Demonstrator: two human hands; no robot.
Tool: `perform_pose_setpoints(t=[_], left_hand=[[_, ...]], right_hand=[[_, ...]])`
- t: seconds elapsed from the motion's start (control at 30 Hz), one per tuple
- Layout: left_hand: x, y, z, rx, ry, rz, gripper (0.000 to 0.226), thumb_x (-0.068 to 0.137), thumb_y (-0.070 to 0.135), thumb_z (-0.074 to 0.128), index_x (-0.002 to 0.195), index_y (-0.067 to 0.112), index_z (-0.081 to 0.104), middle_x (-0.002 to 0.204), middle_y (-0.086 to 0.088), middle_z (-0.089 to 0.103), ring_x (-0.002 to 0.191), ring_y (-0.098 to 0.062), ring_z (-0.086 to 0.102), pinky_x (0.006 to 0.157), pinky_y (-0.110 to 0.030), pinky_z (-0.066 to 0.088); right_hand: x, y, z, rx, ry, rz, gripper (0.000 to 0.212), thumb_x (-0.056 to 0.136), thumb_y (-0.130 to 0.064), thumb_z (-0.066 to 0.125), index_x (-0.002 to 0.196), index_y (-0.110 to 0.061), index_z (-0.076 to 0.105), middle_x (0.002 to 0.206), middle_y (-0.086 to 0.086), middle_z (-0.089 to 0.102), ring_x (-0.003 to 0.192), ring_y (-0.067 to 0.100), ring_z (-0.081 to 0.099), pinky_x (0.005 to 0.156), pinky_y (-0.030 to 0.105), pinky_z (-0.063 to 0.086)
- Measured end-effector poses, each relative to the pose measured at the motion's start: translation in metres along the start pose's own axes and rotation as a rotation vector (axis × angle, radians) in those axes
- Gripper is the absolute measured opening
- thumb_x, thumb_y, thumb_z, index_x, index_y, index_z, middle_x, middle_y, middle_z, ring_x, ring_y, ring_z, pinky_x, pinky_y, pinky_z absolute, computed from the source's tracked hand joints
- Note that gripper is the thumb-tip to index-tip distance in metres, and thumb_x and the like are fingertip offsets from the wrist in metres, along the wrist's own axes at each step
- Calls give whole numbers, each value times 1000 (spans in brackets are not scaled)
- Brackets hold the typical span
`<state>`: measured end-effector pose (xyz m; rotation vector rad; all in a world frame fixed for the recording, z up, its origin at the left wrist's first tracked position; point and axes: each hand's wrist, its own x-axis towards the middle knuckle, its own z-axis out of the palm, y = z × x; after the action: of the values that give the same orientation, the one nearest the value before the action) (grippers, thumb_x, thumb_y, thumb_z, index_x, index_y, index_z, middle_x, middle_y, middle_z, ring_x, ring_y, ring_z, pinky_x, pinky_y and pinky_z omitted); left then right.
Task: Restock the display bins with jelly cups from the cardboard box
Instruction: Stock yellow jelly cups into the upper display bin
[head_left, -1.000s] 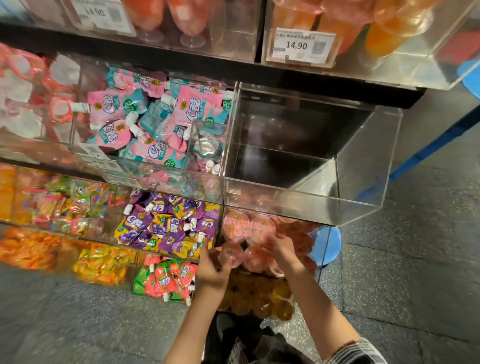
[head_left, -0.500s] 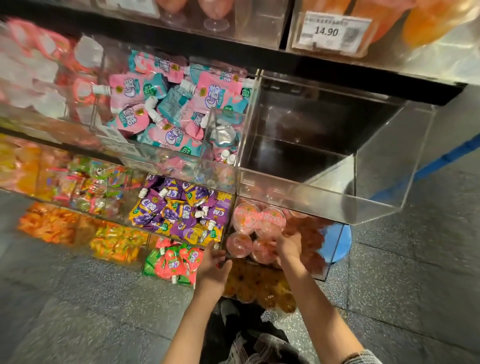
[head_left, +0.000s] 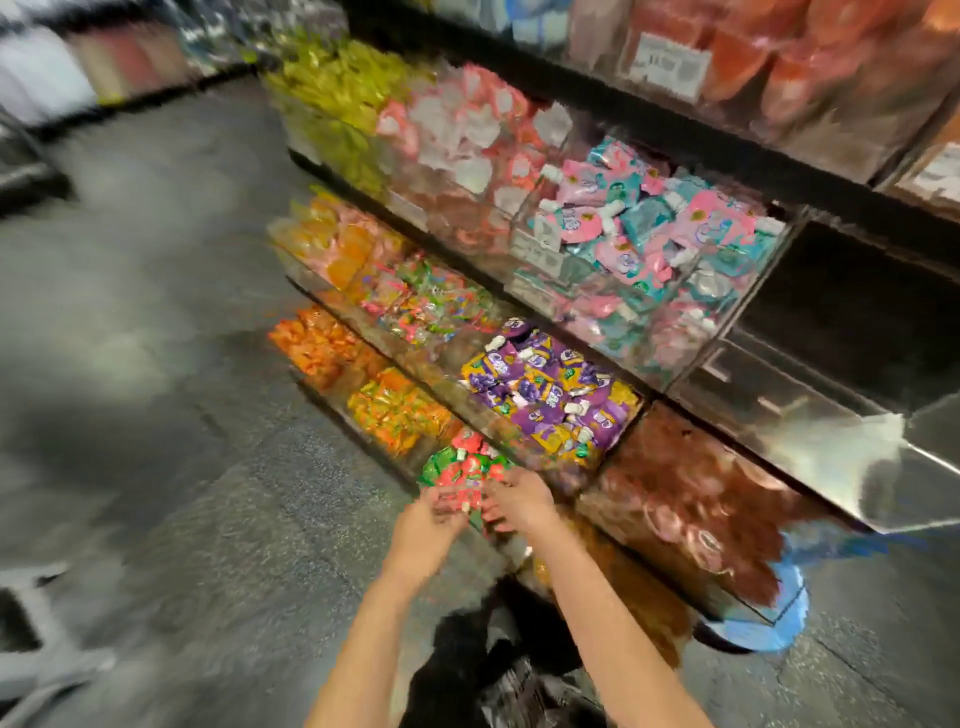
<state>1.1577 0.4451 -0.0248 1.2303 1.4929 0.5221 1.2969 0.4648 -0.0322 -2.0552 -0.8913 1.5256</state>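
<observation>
Both hands have been drawn back out of the bin of pink jelly cups (head_left: 691, 499), where they were working half a second ago, and are now held close together in front of the lowest bin of green and red pouches (head_left: 460, 465). The view has been swung sharply to the left and is heavily blurred by the motion. The left hand (head_left: 426, 525) and the right hand (head_left: 517, 501) are seen with fingers reaching toward each other — whether anything is pinched between them cannot be told through the blur, and the spread of the fingers cannot be made out either. The jelly cups are seen as a reddish smear in their clear bin on the right, below the empty clear bin (head_left: 810, 410), which is now pushed to the right edge of the picture. The cardboard box cannot be made out.

More of the shelving is now shown: purple and yellow pouches (head_left: 550, 395), pink and teal pouches (head_left: 649, 234), orange packets (head_left: 317, 343) and yellow-green packets (head_left: 337, 78) are stacked in clear tiers. A grey speckled floor (head_left: 156, 312) is spread across the left half — an aisle running back toward blurred shelves. A blue stool (head_left: 763, 618) is partly seen beneath the bins.
</observation>
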Motion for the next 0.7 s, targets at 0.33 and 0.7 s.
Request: perform_pose_setpoints(t=[0.33,0.7], left_hand=[[-122,-134,-222,-185,474,-120,31,87,-2,61,118,5,58,82,4,59,74,-7,54,69,-2,40],[-256,-245,-412,-108,798,-241,30,91,6,59,120,15,58,95,-2,59,94,-19,60,79,-19,46]], right_hand=[[-86,-64,250,-276,-321,-286,29,94,-7,50,69,-20,58,61,-1,57,43,2,53,39,12,38],[-177,-122,480,-642,-716,-550,22,95,-16,52,73,-19,56,66,3,60,56,15,57,46,21,43]])
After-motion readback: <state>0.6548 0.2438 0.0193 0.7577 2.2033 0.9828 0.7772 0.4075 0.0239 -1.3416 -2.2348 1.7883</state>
